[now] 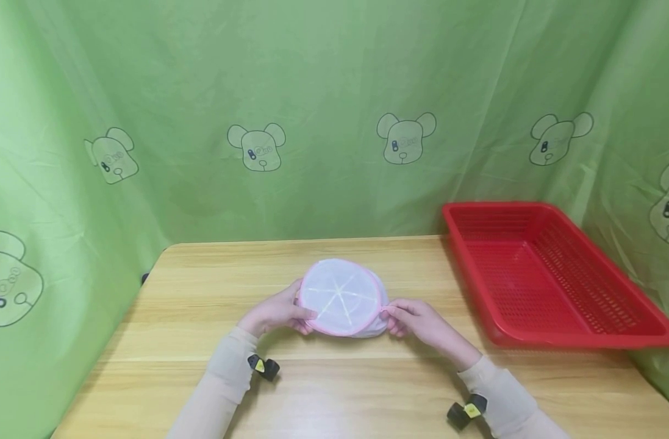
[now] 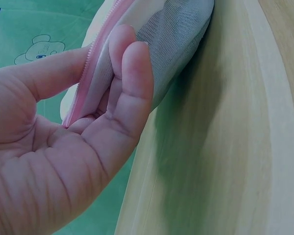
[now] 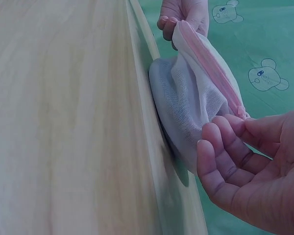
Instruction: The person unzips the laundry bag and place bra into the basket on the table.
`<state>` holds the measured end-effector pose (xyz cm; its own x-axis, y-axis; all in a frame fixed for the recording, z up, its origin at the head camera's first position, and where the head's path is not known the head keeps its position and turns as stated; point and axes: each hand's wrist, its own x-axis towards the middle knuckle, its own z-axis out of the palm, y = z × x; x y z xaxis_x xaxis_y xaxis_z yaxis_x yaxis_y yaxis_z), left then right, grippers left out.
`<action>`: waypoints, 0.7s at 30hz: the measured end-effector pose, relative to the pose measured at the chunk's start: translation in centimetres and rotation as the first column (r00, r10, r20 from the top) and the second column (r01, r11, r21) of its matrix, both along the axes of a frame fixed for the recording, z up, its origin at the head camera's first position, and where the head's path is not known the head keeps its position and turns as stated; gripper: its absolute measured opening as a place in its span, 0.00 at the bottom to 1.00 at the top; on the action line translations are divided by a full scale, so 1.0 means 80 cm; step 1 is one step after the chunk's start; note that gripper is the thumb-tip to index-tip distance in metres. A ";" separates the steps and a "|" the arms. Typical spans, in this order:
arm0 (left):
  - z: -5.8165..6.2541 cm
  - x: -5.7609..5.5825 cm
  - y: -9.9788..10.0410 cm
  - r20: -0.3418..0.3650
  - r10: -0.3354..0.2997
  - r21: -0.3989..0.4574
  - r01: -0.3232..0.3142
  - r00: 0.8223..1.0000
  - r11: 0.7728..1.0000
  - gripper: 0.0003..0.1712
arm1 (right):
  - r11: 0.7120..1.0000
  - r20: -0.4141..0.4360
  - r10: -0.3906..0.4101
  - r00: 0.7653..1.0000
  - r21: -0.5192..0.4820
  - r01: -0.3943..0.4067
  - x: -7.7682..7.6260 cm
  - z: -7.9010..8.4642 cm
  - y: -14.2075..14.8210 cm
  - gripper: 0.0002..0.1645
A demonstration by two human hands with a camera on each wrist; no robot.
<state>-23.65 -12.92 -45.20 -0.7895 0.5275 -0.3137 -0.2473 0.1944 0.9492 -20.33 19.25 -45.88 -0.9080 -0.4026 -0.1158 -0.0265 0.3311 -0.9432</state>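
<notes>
My sleeves point(image 1: 202, 405) lay nearest; beyond, at the middle of the table point(image 1: 230, 268), my left hand point(image 1: 279, 312) clasped the mesh bag point(image 1: 339, 296) by its rim and my right hand point(image 1: 422, 324) pinched the zip point(image 3: 213, 70) end. A slack left thumb could bunch the cloth and jam the zip. Room opened leftward; a red basket point(image 1: 581, 339) bounded my right
</notes>
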 end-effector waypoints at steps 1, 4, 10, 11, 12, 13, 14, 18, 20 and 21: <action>0.000 0.000 0.000 0.000 0.000 0.000 0.000 1.000 1.000 0.57 | 1.000 -0.004 0.001 1.000 0.001 -0.001 0.000 0.000 0.000 0.20; 0.001 0.000 0.000 -0.002 0.000 0.000 0.000 1.000 1.000 0.57 | 1.000 -0.005 0.002 1.000 0.000 -0.002 0.000 0.001 0.001 0.20; 0.002 0.001 0.000 -0.006 0.003 -0.007 -0.003 1.000 1.000 0.57 | 1.000 -0.010 0.008 1.000 -0.003 -0.008 0.001 0.001 0.000 0.20; 0.002 0.000 0.000 -0.006 0.006 -0.009 -0.006 1.000 1.000 0.56 | 1.000 -0.006 0.008 1.000 -0.004 -0.008 0.001 0.001 -0.001 0.19; 0.002 0.000 -0.001 -0.010 0.008 -0.011 -0.008 1.000 1.000 0.56 | 1.000 -0.002 0.010 1.000 -0.006 -0.010 0.001 0.000 -0.001 0.19; 0.002 0.000 -0.001 -0.008 0.012 -0.013 -0.012 1.000 1.000 0.56 | 1.000 0.002 0.011 1.000 -0.009 -0.011 0.001 0.000 -0.001 0.19; 0.001 0.000 -0.001 -0.006 0.016 -0.013 -0.016 1.000 1.000 0.56 | 1.000 0.004 0.016 1.000 -0.011 -0.016 0.002 0.000 -0.001 0.19; 0.000 -0.001 -0.002 -0.001 0.022 -0.004 -0.022 1.000 1.000 0.56 | 0.999 0.012 0.031 0.999 -0.020 -0.031 0.003 0.001 -0.002 0.19; 0.000 -0.002 -0.002 0.002 0.021 0.002 -0.021 1.000 1.000 0.56 | 0.999 0.010 0.038 0.999 -0.022 -0.038 0.004 0.001 -0.003 0.19; 0.000 -0.003 -0.002 0.002 0.019 0.004 -0.019 1.000 1.000 0.56 | 0.999 0.013 0.037 0.999 -0.022 -0.036 0.004 0.002 -0.003 0.19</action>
<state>-23.85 -13.09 -45.24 -0.7989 0.5136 -0.3129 -0.2527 0.1855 0.9496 -20.00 19.00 -45.75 -0.8911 -0.4380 -0.1185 -0.0257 0.3094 -0.9506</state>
